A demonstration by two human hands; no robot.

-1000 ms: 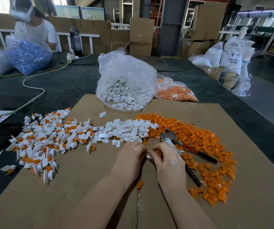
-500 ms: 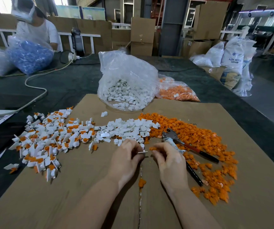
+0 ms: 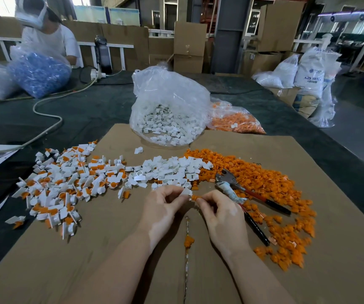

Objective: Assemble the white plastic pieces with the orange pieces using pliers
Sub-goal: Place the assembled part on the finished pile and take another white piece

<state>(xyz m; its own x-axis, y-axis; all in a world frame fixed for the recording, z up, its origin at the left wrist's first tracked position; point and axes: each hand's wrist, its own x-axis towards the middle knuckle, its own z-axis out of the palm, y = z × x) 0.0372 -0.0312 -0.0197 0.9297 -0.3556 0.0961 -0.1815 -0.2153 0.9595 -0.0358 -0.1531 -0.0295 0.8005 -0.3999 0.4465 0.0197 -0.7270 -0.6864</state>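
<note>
My left hand (image 3: 162, 207) pinches a small white plastic piece (image 3: 187, 191) above the cardboard sheet (image 3: 89, 266). My right hand (image 3: 219, 212) pinches a small orange piece (image 3: 195, 197) right beside it, the two parts nearly touching. The pliers (image 3: 240, 191), with red and black handles, lie on the cardboard just right of my right hand. Loose white pieces (image 3: 170, 170) form a pile ahead of my hands. Loose orange pieces (image 3: 264, 185) spread to the right. Assembled white-and-orange parts (image 3: 65, 185) lie heaped on the left.
A clear bag of white pieces (image 3: 168, 113) stands at the cardboard's far edge, a bag of orange pieces (image 3: 236, 121) beside it. One orange piece (image 3: 188, 241) lies between my forearms. A cable (image 3: 45, 110) crosses the dark table. Another person (image 3: 47, 38) sits far left behind a bag of blue parts (image 3: 38, 73).
My hands have lifted slightly from the cardboard and drawn a little apart. The white piece in my left fingers and the orange piece in my right fingers now show between them.
</note>
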